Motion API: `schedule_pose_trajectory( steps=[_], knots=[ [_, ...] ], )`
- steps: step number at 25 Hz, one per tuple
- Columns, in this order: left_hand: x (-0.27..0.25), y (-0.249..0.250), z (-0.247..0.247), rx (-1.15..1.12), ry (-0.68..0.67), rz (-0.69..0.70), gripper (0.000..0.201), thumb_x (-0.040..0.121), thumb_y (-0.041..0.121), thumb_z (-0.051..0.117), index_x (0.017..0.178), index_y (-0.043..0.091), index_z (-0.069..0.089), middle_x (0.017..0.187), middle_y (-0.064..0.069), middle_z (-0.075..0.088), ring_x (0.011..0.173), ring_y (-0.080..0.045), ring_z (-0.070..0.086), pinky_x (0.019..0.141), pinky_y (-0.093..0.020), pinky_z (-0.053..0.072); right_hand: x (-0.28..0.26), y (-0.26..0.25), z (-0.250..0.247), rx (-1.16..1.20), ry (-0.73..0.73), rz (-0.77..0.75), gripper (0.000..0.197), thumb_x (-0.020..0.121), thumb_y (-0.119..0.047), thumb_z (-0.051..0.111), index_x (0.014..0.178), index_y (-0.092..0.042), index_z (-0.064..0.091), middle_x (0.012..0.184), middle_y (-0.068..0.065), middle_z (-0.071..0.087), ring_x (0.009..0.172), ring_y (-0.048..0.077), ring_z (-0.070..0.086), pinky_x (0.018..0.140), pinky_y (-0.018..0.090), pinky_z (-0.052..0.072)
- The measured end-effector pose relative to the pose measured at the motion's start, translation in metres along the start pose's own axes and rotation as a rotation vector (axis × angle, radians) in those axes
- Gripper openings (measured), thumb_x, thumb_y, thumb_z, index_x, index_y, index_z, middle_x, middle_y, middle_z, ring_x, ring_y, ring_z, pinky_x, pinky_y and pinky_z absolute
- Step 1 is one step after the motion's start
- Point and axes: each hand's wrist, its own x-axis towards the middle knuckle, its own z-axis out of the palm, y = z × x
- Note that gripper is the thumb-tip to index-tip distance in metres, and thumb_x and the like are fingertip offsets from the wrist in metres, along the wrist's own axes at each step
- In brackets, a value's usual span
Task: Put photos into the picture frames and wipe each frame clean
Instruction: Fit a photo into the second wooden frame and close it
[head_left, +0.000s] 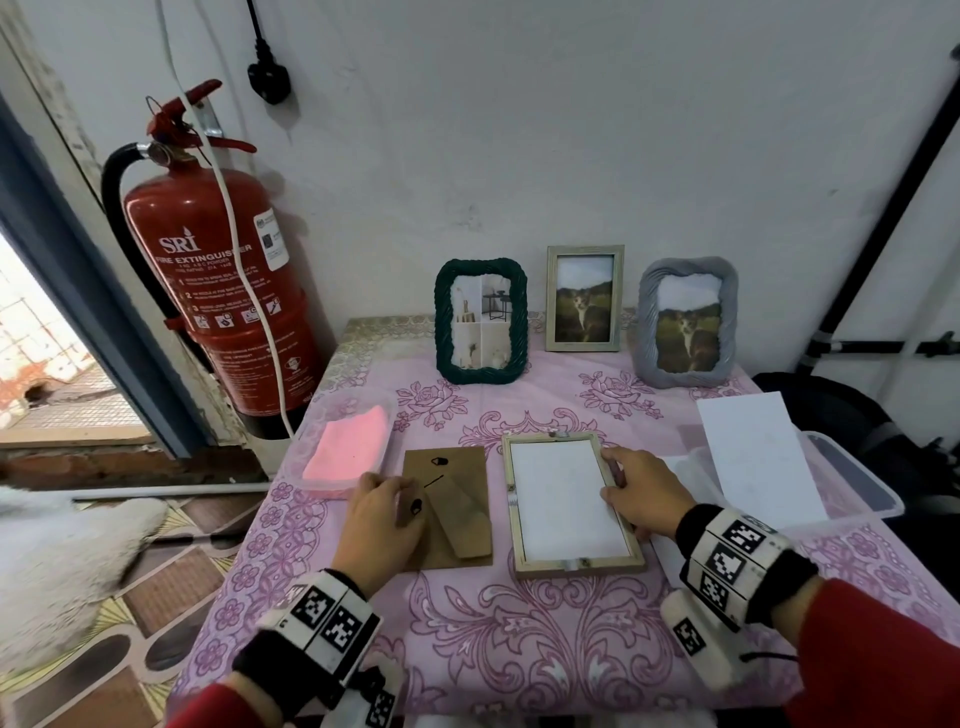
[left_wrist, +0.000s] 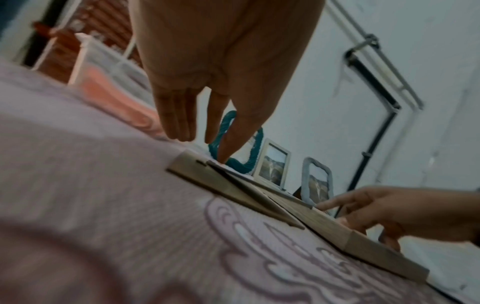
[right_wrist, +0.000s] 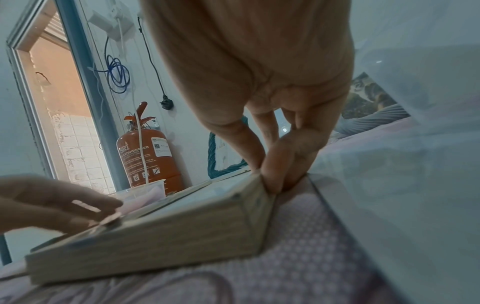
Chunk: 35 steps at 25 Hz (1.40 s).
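While the frame (head_left: 573, 503) lies face-down on the tabletop (head_left: 519, 634), long axis running away from the person w/ white sheet (head_left: 566, 496) in it, right hand (head_left: 647, 496) pinches its right edge, thumb on top. Backing board (head_left: 451, 506) lies flat just left, same orientation, stand up; left hand (head_left: 382, 512) rests on it, fingers straight.
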Motion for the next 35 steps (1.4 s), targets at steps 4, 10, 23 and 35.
schedule_pose_trajectory(
  steps=[4,10,23,35],
  knots=[
    [0.006,0.017,0.010,0.097,-0.226,0.233,0.053,0.090,0.033,0.057,0.139,0.019,0.042,0.146,-0.004,0.039,0.133,-0.016,0.038,0.107,-0.022,0.030,0.000,-0.004,0.001,0.014,-0.017,-0.016,0.030,0.084,-0.004,0.052,0.114,-0.002,0.056,0.092,0.017,0.062,0.080,0.034,0.061,0.063,0.029,0.055],
    [0.015,0.010,0.013,0.207,-0.421,0.222,0.065,0.088,0.040,0.058,0.145,0.021,0.031,0.158,-0.001,0.011,0.146,-0.016,0.009,0.118,-0.028,0.012,0.004,-0.002,0.006,0.168,-0.063,-0.013,0.040,0.085,-0.002,0.059,0.124,-0.006,0.054,0.071,0.002,0.050,0.049,0.019,0.056,0.035,0.028,0.051],
    [0.051,0.055,0.019,0.487,-0.566,0.422,0.115,0.066,0.063,0.069,0.150,0.017,0.005,0.159,-0.004,0.002,0.147,-0.021,-0.002,0.120,-0.043,0.003,0.009,-0.006,0.011,0.276,-0.114,0.019,0.056,0.083,-0.004,0.065,0.134,-0.009,0.041,0.078,0.002,0.045,0.061,0.018,0.055,0.036,0.031,0.052],
    [0.061,0.072,0.026,0.761,-0.645,0.475,0.127,0.062,0.074,0.063,0.149,0.008,-0.002,0.159,-0.008,0.002,0.147,-0.018,-0.003,0.111,-0.046,-0.021,0.009,-0.004,0.011,0.244,-0.093,-0.001,0.052,0.083,-0.006,0.066,0.131,-0.008,0.043,0.074,-0.007,0.043,0.070,0.019,0.056,0.038,0.030,0.051]
  ],
)
